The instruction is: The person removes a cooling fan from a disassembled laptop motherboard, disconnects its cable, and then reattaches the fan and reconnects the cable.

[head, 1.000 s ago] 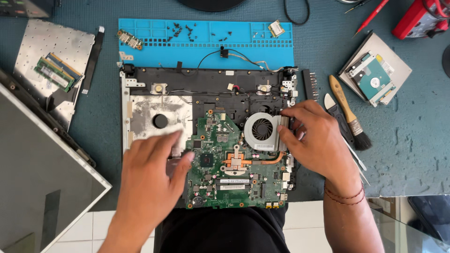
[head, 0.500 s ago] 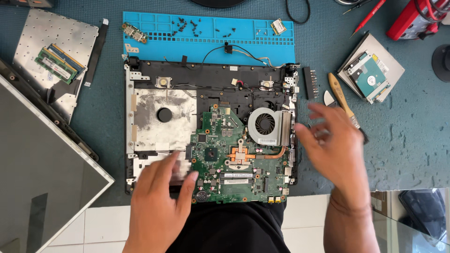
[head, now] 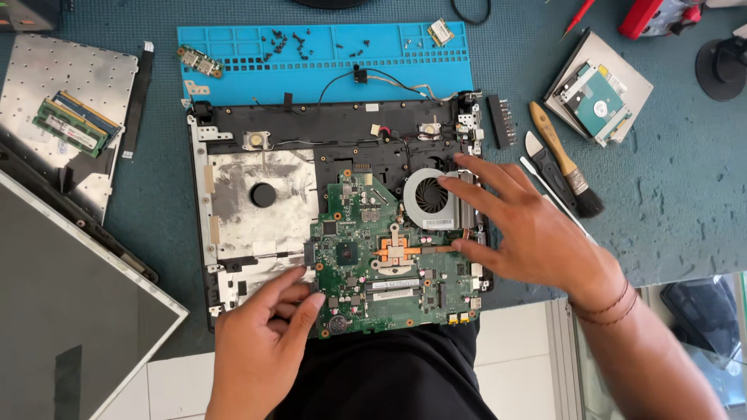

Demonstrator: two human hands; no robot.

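left hand [head: 261, 350] at motherboard [head: 389, 257] edge; right hand [head: 529, 229] on fan [head: 430, 198]

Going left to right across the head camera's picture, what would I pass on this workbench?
Detached screen panel → memory sticks → left hand → green circuit board → cooling fan → right hand → paintbrush → hard drive.

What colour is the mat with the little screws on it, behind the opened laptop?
The mat is bright blue, seen best in the head view.
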